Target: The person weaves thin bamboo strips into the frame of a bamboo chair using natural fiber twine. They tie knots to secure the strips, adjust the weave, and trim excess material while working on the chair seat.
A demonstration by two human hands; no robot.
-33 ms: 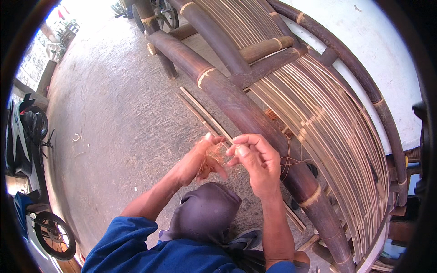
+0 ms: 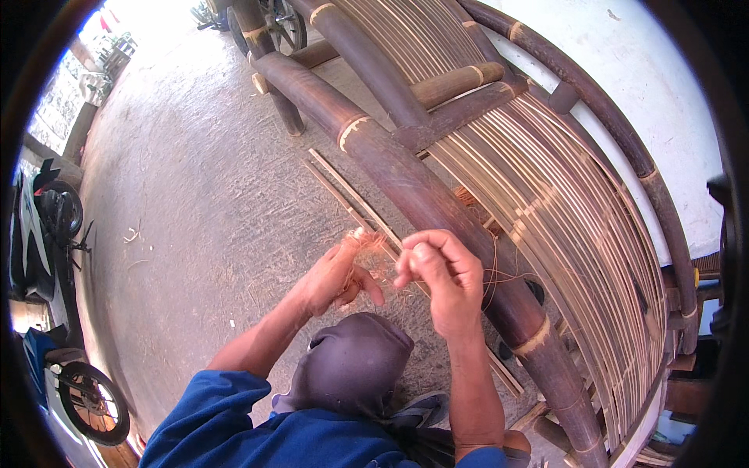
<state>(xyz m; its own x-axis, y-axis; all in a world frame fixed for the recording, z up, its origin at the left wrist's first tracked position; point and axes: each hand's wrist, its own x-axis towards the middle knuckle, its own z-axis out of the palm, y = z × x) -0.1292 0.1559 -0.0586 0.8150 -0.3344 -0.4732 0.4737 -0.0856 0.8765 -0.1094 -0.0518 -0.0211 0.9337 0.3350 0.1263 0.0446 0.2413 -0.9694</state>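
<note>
A loose tangle of thin orange-brown twine [image 2: 374, 243] clings around the thumb and fingers of my left hand [image 2: 331, 282], which grips it with the fingertips partly spread. To its right, my right hand [image 2: 445, 282] has thumb and forefinger pinched together, seemingly on a strand too thin to follow. Fine strands [image 2: 503, 274] of the same colour loop beside that hand across a thick dark bamboo pole [image 2: 394, 175]. The pole is the front rail of a bamboo bench, whose slatted surface [image 2: 538, 199] lies to the right. Both hands hover apart from each other, short of the rail.
Two long thin bamboo strips [image 2: 343, 187] lie beyond my hands on the concrete floor [image 2: 195, 195]. More orange twine [image 2: 465, 195] sits under the rail. Motorcycles [image 2: 94, 402] stand at the left and far end. A dark rounded cloth shape [image 2: 351, 363] is below my hands.
My right hand has moved slightly right, widening the gap to my left hand. The tangle of twine has shifted a little, and my left hand has barely moved.
</note>
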